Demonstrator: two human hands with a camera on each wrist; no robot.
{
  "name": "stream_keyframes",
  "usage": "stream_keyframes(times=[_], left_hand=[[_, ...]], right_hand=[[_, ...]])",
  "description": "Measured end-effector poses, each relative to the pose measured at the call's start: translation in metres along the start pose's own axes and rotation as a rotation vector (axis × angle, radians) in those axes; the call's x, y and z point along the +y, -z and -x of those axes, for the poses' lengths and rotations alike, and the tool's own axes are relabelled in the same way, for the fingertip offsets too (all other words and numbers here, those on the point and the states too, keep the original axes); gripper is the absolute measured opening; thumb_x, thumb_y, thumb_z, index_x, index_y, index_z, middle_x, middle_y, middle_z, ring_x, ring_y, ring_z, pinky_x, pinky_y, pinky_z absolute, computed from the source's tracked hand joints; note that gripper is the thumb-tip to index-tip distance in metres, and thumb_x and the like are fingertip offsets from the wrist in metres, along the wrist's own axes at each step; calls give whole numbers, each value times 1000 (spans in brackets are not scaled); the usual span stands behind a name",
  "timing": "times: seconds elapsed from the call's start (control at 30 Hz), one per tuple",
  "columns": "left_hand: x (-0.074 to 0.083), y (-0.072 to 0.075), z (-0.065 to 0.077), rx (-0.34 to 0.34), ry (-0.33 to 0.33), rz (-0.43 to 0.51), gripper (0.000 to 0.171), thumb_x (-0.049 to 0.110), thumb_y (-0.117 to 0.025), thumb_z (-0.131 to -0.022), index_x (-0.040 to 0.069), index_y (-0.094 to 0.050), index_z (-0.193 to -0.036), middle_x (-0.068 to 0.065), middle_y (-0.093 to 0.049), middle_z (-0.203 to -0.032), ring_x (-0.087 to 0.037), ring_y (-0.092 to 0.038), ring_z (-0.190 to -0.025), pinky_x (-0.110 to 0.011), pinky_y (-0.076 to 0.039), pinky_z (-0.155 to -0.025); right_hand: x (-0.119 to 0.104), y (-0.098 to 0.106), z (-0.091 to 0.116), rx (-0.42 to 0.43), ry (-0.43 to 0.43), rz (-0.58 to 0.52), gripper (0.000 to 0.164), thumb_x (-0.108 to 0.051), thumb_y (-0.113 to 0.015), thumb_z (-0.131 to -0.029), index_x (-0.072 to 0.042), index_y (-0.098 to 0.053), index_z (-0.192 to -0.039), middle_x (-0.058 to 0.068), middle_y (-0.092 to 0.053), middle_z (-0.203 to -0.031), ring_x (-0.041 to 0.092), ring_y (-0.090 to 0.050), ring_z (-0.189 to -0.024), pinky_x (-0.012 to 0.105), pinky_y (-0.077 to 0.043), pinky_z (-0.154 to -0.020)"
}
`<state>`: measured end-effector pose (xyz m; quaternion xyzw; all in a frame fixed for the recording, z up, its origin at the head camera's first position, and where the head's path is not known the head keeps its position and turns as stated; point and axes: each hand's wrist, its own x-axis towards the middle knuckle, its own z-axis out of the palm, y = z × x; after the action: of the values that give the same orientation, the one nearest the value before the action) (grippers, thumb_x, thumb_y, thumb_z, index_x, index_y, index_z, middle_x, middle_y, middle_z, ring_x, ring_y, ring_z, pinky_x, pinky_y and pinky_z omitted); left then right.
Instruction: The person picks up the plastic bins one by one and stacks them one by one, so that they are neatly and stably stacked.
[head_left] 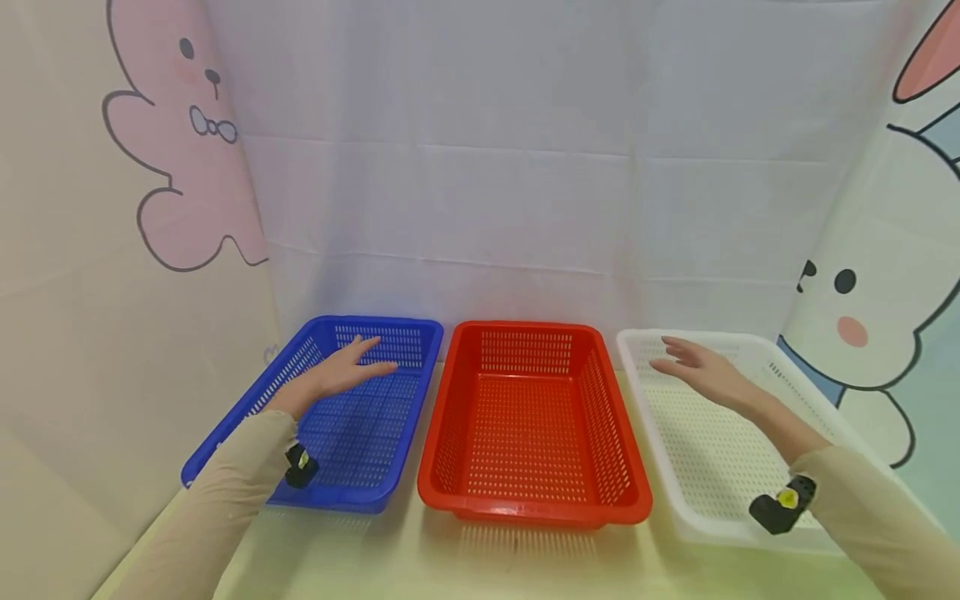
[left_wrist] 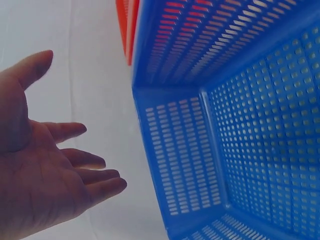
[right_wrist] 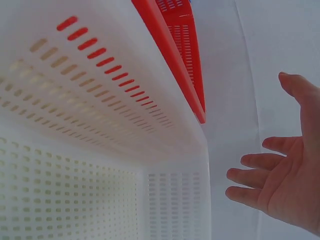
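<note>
My left hand (head_left: pixel 333 375) hovers over the blue basket (head_left: pixel 352 442), fingers spread and thumb apart, holding nothing. The left wrist view shows the same hand (left_wrist: pixel 55 165) with its palm bare beside the basket's slotted end wall. Over the white basket (head_left: pixel 720 450) is my right hand (head_left: pixel 705 372), its fingers loosely extended and nothing in it. In the right wrist view that hand (right_wrist: pixel 287 170) also has relaxed, parted fingers. Between the two stands a red basket (head_left: pixel 525 433), with neither hand at it. Mesh floors show in all three baskets.
The baskets stand side by side on a pale yellow-green table (head_left: pixel 375 567). Behind them hangs a white cloth (head_left: pixel 487 167). Side curtains carry a pink cartoon animal (head_left: pixel 183 158) at left and a white cartoon rabbit (head_left: pixel 892 275) at right.
</note>
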<state>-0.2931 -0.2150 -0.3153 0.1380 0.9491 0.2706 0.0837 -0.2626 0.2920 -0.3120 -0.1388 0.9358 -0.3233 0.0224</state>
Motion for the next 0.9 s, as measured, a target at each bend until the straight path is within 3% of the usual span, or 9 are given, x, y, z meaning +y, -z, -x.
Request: stream_keyframes(times=[0.33,0.6,0.9], left_hand=[[15,-5,6,41,-43,19,75,38,-48,-91,-9,-17,-140,-31,-18,-143,-46,-16,-131,-58,-17,-104],[25,-13,7,78,-29,56,75,27,-60,-85,-8,-21,-139,-31,-25,-141,-46,-28,-126,-56,-27,-100],[31,-19,7,133,16,55,77,30,-60,-86,-8,-20,-139,-30,-27,-140,-45,-31,-125,-55,-31,-99]], right_hand=[[-14,-13,0,16,-26,-62,67,-42,-47,-91,2,-30,-139,29,-36,-135,46,-37,-121,59,-37,-89],[-22,-20,-1,47,-40,-117,66,-42,-50,-90,2,-35,-137,27,-40,-133,42,-44,-117,52,-42,-89],[-29,-28,-3,59,-58,-177,67,-41,-52,-89,5,-35,-136,26,-42,-133,40,-44,-117,50,-43,-89]])
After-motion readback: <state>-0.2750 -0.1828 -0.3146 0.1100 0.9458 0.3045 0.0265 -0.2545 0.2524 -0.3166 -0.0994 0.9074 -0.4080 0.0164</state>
